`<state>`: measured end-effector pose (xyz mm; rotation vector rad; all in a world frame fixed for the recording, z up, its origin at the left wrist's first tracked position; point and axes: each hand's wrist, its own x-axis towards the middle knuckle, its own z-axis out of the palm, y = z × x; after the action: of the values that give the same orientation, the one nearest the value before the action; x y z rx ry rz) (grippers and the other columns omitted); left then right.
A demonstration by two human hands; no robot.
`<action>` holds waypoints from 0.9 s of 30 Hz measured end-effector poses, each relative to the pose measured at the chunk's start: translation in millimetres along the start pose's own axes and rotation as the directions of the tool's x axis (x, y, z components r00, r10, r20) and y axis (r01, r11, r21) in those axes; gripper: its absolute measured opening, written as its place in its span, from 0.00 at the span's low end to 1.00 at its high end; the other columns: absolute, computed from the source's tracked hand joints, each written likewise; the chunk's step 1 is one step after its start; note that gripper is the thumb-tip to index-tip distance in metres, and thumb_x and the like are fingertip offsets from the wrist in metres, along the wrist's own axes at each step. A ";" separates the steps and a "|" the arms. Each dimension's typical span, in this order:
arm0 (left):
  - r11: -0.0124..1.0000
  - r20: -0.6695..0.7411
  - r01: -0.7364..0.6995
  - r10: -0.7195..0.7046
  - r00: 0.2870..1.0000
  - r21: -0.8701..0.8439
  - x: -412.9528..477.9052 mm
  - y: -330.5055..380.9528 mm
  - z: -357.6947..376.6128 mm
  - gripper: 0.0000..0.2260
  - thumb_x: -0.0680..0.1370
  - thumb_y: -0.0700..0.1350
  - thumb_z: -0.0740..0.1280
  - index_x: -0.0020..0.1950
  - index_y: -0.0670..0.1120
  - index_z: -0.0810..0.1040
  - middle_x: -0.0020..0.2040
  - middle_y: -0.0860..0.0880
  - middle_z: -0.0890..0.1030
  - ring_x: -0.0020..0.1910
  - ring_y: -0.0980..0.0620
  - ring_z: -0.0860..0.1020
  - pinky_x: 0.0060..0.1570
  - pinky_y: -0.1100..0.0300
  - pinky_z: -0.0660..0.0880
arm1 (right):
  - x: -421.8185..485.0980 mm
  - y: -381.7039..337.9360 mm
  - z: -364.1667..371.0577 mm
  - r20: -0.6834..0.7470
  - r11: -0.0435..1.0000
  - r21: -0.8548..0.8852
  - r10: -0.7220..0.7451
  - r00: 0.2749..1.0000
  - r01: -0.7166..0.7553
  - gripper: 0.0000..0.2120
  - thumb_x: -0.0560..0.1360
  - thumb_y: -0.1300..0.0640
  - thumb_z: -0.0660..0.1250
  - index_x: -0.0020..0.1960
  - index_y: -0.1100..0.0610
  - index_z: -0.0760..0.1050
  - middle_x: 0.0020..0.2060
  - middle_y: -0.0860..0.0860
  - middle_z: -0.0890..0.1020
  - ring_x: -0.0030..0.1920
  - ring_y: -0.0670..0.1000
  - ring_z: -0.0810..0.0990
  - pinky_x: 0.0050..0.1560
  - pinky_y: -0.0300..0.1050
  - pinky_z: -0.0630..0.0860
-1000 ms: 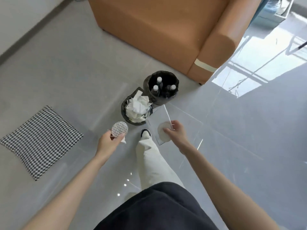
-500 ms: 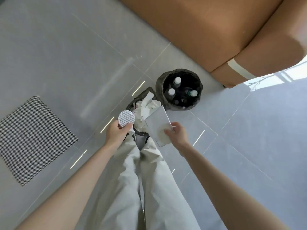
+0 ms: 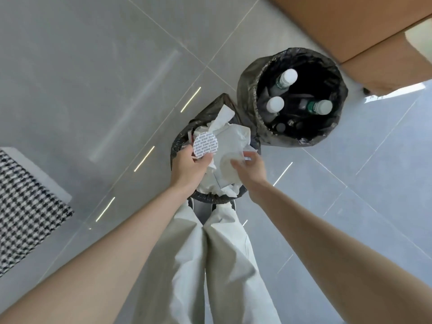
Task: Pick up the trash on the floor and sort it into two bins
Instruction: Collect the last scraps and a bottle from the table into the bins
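Directly below me, a black-lined bin (image 3: pixel 208 197) is heaped with crumpled white paper. Over its left side, my left hand (image 3: pixel 189 169) pinches a round white disc (image 3: pixel 205 145) printed with small grey text. My right hand (image 3: pixel 251 171) holds a flat white sheet (image 3: pixel 230 146) by its near edge, and the sheet lies low over the paper heap. A second black-lined bin (image 3: pixel 247 90) stands just beyond to the right, touching the first. It holds several plastic bottles (image 3: pixel 288 77) with white caps.
The corner of an orange-brown sofa (image 3: pixel 350 24) stands close behind the bottle bin. A black-and-white houndstooth cushion (image 3: pixel 23 206) lies on the grey tiled floor at the left. My pale trouser legs (image 3: pixel 210 265) reach up to the paper bin.
I have stepped up to the bins, which now look larger and nearer. Both hands have moved forward over the paper bin, and the sheet has come down onto the heap.
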<state>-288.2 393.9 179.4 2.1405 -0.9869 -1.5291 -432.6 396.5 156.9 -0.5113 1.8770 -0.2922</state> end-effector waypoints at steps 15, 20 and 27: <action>0.971 0.100 -0.003 -0.021 0.995 0.238 100.0 -70.9 47.3 0.11 0.74 0.47 0.69 0.53 0.42 0.80 0.49 0.47 0.83 0.49 0.48 0.80 0.49 0.55 0.77 | 73.5 48.7 42.2 0.225 0.627 -0.630 -0.418 0.880 0.459 0.41 0.68 0.71 0.67 0.73 0.43 0.59 0.60 0.52 0.68 0.48 0.54 0.75 0.45 0.47 0.75; 0.907 0.091 -0.008 -0.034 0.995 0.422 129.9 -84.0 64.3 0.13 0.74 0.49 0.69 0.54 0.43 0.79 0.51 0.45 0.82 0.52 0.46 0.79 0.47 0.56 0.76 | 103.3 55.2 59.7 0.255 0.591 -0.694 -0.333 0.908 0.411 0.45 0.68 0.70 0.70 0.76 0.45 0.54 0.60 0.53 0.68 0.51 0.56 0.76 0.50 0.52 0.77; 0.862 -0.018 0.104 -0.110 0.994 0.495 157.4 -99.7 88.4 0.13 0.75 0.45 0.70 0.57 0.42 0.78 0.54 0.42 0.81 0.54 0.43 0.79 0.42 0.58 0.73 | 135.8 64.6 70.6 0.304 0.514 -0.749 -0.294 0.906 0.418 0.47 0.68 0.66 0.72 0.77 0.47 0.51 0.64 0.55 0.67 0.56 0.60 0.76 0.52 0.53 0.77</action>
<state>-306.5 365.3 -24.0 2.5692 -1.4131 -1.4509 -419.8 390.9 -8.6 -1.5277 1.6631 0.3780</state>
